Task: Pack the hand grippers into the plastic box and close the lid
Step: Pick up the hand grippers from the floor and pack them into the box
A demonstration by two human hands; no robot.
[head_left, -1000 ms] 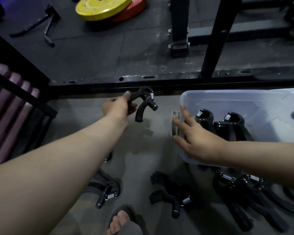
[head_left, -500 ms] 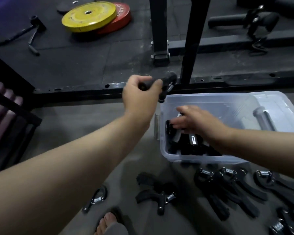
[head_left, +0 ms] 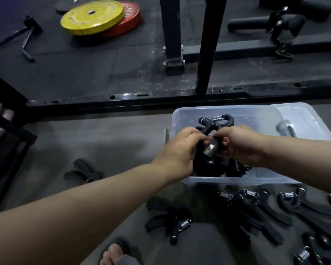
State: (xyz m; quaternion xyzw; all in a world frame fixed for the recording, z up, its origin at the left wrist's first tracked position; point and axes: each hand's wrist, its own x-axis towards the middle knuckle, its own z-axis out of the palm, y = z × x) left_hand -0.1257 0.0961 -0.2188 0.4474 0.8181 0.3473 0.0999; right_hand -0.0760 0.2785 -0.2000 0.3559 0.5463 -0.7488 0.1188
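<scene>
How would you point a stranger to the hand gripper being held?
Find the clear plastic box on the floor. Over its left end, the left hand and right hand grip one black hand gripper. Unlike those lying in the box or on the floor, it is held up, spring uppermost.

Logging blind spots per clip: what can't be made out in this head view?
- Head view: count of packed grippers in the plastic box; left hand, right hand and the held hand gripper cover them.
- Head view: loose grippers at lower right, cut off by the frame edge.
</scene>
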